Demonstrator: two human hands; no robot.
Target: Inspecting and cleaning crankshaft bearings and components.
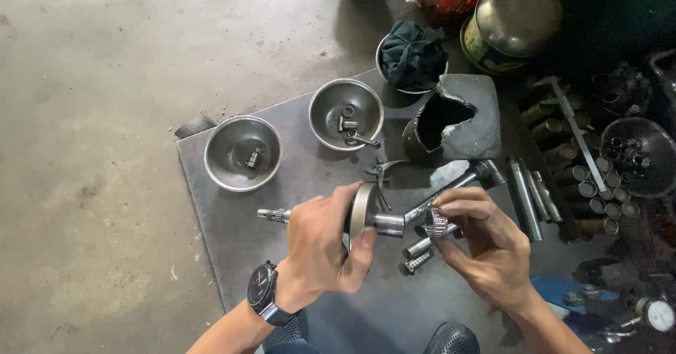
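Observation:
My left hand [325,245] grips a metal crankshaft half [370,217], a disc with a shaft sticking out to the left and a short pin to the right. A dark wristwatch [262,292] sits on that wrist. My right hand [482,245] pinches a small toothed bearing ring [436,222] between thumb and fingers, right at the end of the pin. Both hands hover over a dark metal plate [232,234] on the floor.
Two steel bowls [243,153] [346,113] with small parts stand on the plate. Pliers [380,172], a hammer [465,174], a broken dark casting [458,115], steel rods [528,196], a bowl with a cloth [413,55], a tin can [510,23] and several sleeves [598,185] lie around.

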